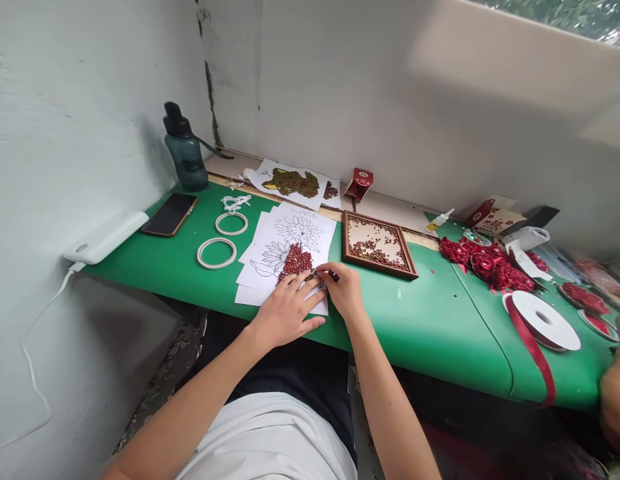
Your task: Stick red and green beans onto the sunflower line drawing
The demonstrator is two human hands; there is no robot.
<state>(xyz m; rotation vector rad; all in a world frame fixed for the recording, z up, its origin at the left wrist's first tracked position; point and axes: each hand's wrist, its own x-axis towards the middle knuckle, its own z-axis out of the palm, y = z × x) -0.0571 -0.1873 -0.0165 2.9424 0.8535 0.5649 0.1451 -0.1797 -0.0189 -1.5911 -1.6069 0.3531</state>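
A sheet of paper with a line drawing of flowers (295, 228) lies on a small stack of white sheets. Dark red beans (296, 261) cover part of one flower, with some greenish ones at their right edge. Spread flat over the lower part of the sheet, my left hand (285, 308) rests with its fingers apart. My right hand (341, 285) is beside it at the sheet's right edge, thumb and forefinger pinched together close to the beans. Whatever sits in that pinch is too small to make out. A wooden tray (346, 245) of loose red and green beans stands to the right.
Two tape rolls (217, 253), a phone (170, 214), a power bank (106, 237) and a water bottle (187, 157) are at left. A bean picture (293, 183) lies behind. At right are a glue bottle (440, 220), red ribbon flowers (490, 263), a ribbon spool (543, 320) and another person's arm (616, 393).
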